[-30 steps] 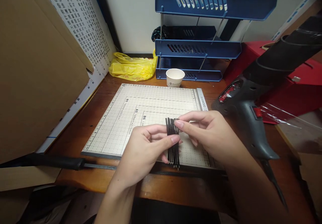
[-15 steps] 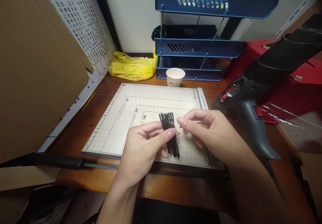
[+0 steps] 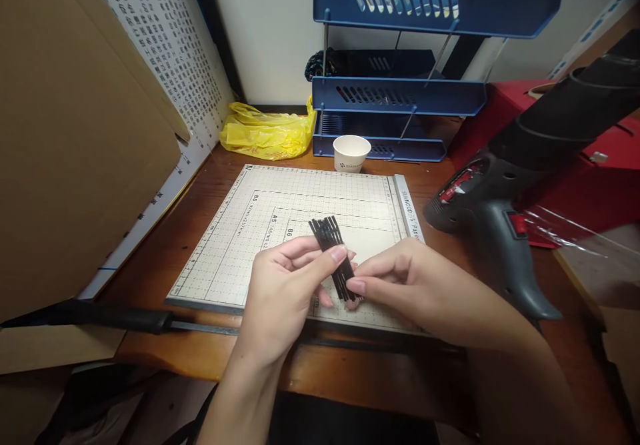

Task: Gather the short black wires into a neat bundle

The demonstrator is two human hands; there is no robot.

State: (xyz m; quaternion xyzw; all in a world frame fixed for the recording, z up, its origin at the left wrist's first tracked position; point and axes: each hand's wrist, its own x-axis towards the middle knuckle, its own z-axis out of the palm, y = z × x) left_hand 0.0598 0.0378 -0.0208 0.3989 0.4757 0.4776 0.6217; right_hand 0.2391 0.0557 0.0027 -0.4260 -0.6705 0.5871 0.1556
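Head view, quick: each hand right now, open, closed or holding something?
Left hand: closed, holding a slim bundle of thin black strips.
Right hand: closed, pinching that bundle near its lower end.

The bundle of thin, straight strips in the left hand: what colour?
Black: the bundle of thin strips, best seen in the head view.

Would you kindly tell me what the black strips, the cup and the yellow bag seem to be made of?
Black strips: perhaps plastic or coated wire, slim and fairly straight; the finish is too blurred to judge. Cup: probably paper, smooth and off-white, with small print. Yellow bag: likely thin plastic film, shiny, with crumpled creases.
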